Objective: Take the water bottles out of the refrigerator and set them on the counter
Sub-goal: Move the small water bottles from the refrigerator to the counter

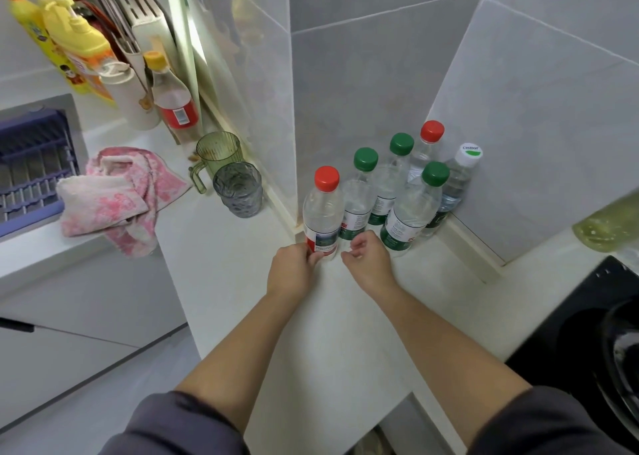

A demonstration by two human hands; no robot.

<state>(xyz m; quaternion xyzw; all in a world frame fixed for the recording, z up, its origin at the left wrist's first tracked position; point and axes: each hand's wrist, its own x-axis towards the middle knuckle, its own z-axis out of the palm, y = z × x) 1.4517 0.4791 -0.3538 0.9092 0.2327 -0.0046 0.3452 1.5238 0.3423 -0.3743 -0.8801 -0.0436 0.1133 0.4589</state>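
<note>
Several clear water bottles stand upright in the tiled corner of the white counter [345,316]. The nearest one, a red-capped bottle [323,209], stands at the front left of the group. My left hand [294,271] grips its base, thumb and fingers curled round the label. My right hand [366,261] hovers just right of that bottle with fingers loosely curled, holding nothing. Behind stand three green-capped bottles [411,205], a second red-capped bottle [430,140] and a white-capped bottle [461,174].
A grey glass [238,191] and a green jug [216,155] stand left of the bottles by the wall. A pink towel [114,195] lies beside a purple dish rack [31,167]. Detergent bottles [76,43] crowd the far left. A black stove [587,344] and pan sit at right.
</note>
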